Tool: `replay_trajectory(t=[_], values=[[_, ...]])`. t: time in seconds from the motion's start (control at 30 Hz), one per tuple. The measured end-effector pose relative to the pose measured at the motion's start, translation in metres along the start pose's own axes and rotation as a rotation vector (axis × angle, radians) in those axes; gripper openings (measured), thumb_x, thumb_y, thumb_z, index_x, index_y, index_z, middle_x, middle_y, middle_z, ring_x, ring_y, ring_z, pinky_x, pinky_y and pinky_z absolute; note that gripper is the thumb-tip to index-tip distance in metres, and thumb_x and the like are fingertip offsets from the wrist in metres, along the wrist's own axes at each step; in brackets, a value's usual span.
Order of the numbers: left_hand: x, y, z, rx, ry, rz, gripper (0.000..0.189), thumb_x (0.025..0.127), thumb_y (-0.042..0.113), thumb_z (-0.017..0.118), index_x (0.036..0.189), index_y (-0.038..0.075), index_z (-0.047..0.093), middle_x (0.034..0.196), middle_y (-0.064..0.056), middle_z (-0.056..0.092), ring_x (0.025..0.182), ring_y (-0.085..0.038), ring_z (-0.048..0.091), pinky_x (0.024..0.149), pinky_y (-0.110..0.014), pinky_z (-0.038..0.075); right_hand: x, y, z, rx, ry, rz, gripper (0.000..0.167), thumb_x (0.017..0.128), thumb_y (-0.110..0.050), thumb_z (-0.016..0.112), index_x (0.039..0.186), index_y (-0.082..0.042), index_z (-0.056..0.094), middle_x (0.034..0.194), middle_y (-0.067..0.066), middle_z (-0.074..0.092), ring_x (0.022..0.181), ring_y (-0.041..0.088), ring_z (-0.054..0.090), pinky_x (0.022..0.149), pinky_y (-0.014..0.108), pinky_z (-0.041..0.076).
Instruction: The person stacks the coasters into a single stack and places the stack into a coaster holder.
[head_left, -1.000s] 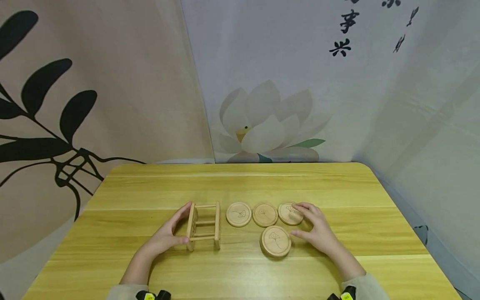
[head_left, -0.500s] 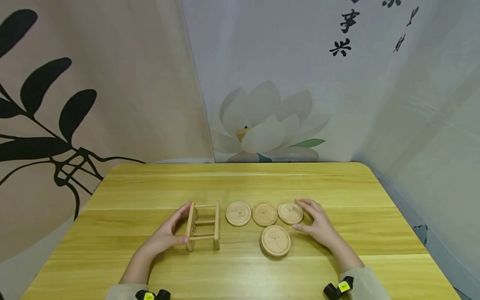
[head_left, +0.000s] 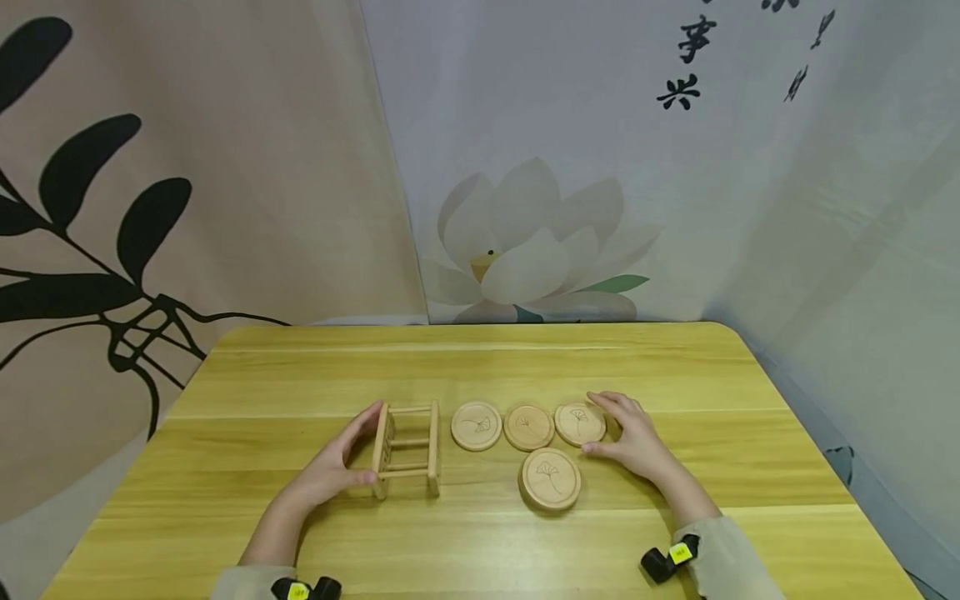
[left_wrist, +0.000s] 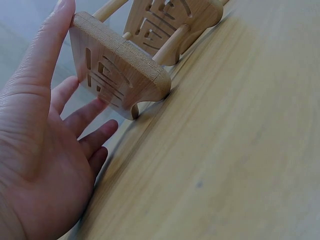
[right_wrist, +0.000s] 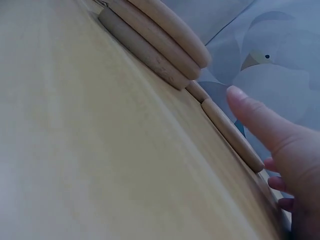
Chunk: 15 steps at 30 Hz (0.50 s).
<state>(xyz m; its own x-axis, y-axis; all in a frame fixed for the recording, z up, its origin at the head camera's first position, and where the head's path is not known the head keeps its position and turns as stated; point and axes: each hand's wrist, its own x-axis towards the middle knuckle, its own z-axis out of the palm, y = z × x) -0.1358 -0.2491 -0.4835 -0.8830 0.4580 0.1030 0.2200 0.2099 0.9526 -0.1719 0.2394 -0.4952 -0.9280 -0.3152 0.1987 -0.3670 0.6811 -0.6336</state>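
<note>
My left hand (head_left: pixel 330 468) grips the rack (head_left: pixel 433 450), while the parted fingers of my right hand (head_left: pixel 636 442) hold nothing and bracket the end coaster (head_left: pixel 579 424), which could skid into the middle coaster (head_left: pixel 528 427) or the stack (head_left: pixel 551 479) near my thumb if I pinch unevenly.

The head view looks forward and down from the person's side of the table (head_left: pixel 420 546), far enough back to take in both arms and the backdrop (head_left: pixel 750 208) beyond. The left wrist view sits low and close, tilted, looking past the left hand (left_wrist: pixel 52 150) at the end of the rack (left_wrist: pixel 117 70); the head view shares both. The right wrist view, also low and tilted, looks across the table past the right hand (right_wrist: pixel 295 155) to the stack (right_wrist: pixel 155 45) and printed lotus (right_wrist: pixel 275 80), all shared with the head view.
</note>
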Motion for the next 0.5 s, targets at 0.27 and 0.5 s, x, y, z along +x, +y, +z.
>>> replay_trajectory(t=[0.27, 0.5], values=[[0.0003, 0.0008, -0.0015, -0.003, 0.000, 0.000, 0.099, 0.079, 0.020, 0.080, 0.155, 0.022, 0.017, 0.154, -0.016, 0.024, 0.139, -0.043, 0.016, 0.102, -0.072, 0.006, 0.0043, 0.0003, 0.0015, -0.050, -0.006, -0.022, 0.090, 0.068, -0.046, 0.083, 0.142, -0.009, 0.047, 0.135, 0.017, 0.046, 0.123, 0.040, 0.037, 0.101, 0.062, 0.022], [0.0001, 0.0007, -0.0016, 0.005, -0.003, 0.001, 0.100, 0.079, 0.021, 0.080, 0.155, 0.019, 0.016, 0.154, -0.016, 0.025, 0.138, -0.042, 0.018, 0.101, -0.073, 0.005, 0.0040, 0.0009, 0.0020, -0.101, -0.028, -0.028, 0.092, 0.067, -0.053, 0.081, 0.142, -0.012, 0.048, 0.136, 0.015, 0.046, 0.125, 0.038, 0.036, 0.102, 0.061, 0.021]])
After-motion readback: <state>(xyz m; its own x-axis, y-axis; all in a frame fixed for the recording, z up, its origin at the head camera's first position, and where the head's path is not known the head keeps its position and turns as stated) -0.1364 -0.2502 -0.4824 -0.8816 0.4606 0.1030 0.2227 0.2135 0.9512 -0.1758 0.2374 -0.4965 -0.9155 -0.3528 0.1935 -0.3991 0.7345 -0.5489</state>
